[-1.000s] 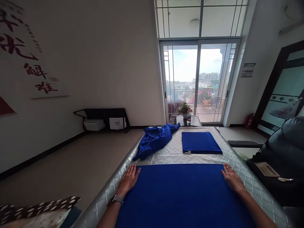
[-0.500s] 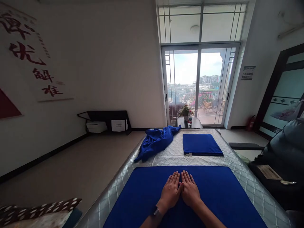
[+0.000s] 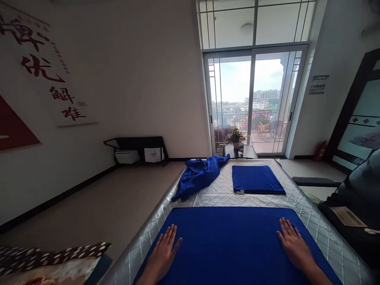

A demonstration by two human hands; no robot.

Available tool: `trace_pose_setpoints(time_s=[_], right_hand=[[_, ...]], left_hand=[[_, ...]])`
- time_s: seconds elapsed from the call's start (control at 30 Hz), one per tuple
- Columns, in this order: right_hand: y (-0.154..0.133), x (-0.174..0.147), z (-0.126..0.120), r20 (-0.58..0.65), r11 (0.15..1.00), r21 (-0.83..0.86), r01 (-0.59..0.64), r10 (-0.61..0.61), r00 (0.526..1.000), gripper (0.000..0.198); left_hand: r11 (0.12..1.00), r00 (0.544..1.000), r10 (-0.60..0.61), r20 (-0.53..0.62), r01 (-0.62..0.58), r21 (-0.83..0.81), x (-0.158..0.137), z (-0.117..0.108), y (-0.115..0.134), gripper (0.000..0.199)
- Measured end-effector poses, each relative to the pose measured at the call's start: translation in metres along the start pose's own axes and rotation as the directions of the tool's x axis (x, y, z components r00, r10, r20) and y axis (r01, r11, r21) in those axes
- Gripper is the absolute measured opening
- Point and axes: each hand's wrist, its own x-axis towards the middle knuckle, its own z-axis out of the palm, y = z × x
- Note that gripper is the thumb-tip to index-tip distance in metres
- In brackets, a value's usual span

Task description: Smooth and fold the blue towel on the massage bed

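A large flat blue cloth (image 3: 228,241) is spread out smooth in front of me, on a silver quilted mattress (image 3: 208,200). My left hand (image 3: 162,251) lies flat on the cloth near its left edge, fingers stretched forward and thumb apart. Toward the right edge, my right hand (image 3: 293,243) rests palm down with its fingers extended. Neither holds anything. Beyond the cloth lie a neatly folded blue cloth (image 3: 257,180) with a small white tag at its front left and, to its left, a crumpled blue cloth (image 3: 200,176).
A small table (image 3: 252,153) with a potted plant (image 3: 234,136) and a bottle (image 3: 240,146) stands behind the mattress. On the right is a dark chair (image 3: 353,202) with a card (image 3: 348,217) on it. At lower left lies patterned fabric (image 3: 53,259). A black shelf (image 3: 139,143) stands by the wall.
My hands were side by side at the cloth's middle. They have slid apart, the left one to the left edge and the right one to the right. The view has shifted slightly.
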Motion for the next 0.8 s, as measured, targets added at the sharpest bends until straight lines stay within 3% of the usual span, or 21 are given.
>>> trace_pose_setpoints(time_s=[0.07, 0.13, 0.2, 0.3, 0.4, 0.47, 0.53, 0.63, 0.7, 0.8], right_hand=[[0.056, -0.012, 0.013, -0.011, 0.998, -0.055, 0.013, -0.014, 1.000, 0.066], [0.092, -0.020, 0.025, -0.042, 0.997, -0.070, -0.033, 0.030, 0.999, 0.069], [0.108, -0.022, 0.033, -0.073, 0.996, -0.062, -0.058, 0.053, 0.996, 0.071], [0.097, -0.020, 0.030, -0.142, 0.997, -0.044, -0.071, 0.064, 0.988, 0.070], [0.040, -0.018, 0.012, -0.181, 0.992, -0.032, -0.126, 0.118, 0.976, 0.072], [-0.023, -0.019, -0.002, -0.057, 0.998, -0.022, -0.062, 0.061, 0.996, 0.073], [-0.094, -0.023, -0.013, 0.097, 0.999, 0.031, -0.013, 0.010, 0.995, 0.070], [-0.180, -0.029, -0.020, 0.281, 0.982, 0.148, 0.113, -0.152, 0.948, 0.069], [-0.209, -0.032, -0.019, 0.339, 0.970, 0.184, 0.157, -0.212, 0.917, 0.067], [-0.213, -0.035, -0.012, 0.361, 0.973, 0.175, 0.151, -0.206, 0.910, 0.068]], left_hand=[[0.998, 0.998, -0.057, -0.007, 0.057, 0.023, -0.016, -0.001, -0.031, 0.062], [0.995, 0.996, -0.091, -0.019, 0.092, 0.027, -0.024, -0.002, -0.045, 0.062], [0.994, 0.994, -0.108, -0.014, 0.108, 0.020, -0.025, -0.003, -0.049, 0.064], [0.987, 0.987, -0.162, 0.017, 0.161, 0.023, -0.019, -0.007, -0.041, 0.069], [0.979, 0.979, -0.203, 0.037, 0.202, 0.022, -0.011, -0.010, -0.010, 0.074], [0.987, 0.985, -0.155, 0.080, 0.157, -0.018, -0.005, -0.010, 0.032, 0.075], [0.995, 0.990, -0.003, 0.142, 0.017, -0.099, 0.000, -0.008, 0.086, 0.072], [0.939, 0.941, 0.298, 0.159, -0.258, -0.228, 0.003, 0.000, 0.160, 0.066], [0.894, 0.903, 0.405, 0.143, -0.359, -0.270, 0.002, 0.006, 0.188, 0.065], [0.888, 0.893, 0.423, 0.152, -0.375, -0.267, -0.002, 0.010, 0.189, 0.068]])
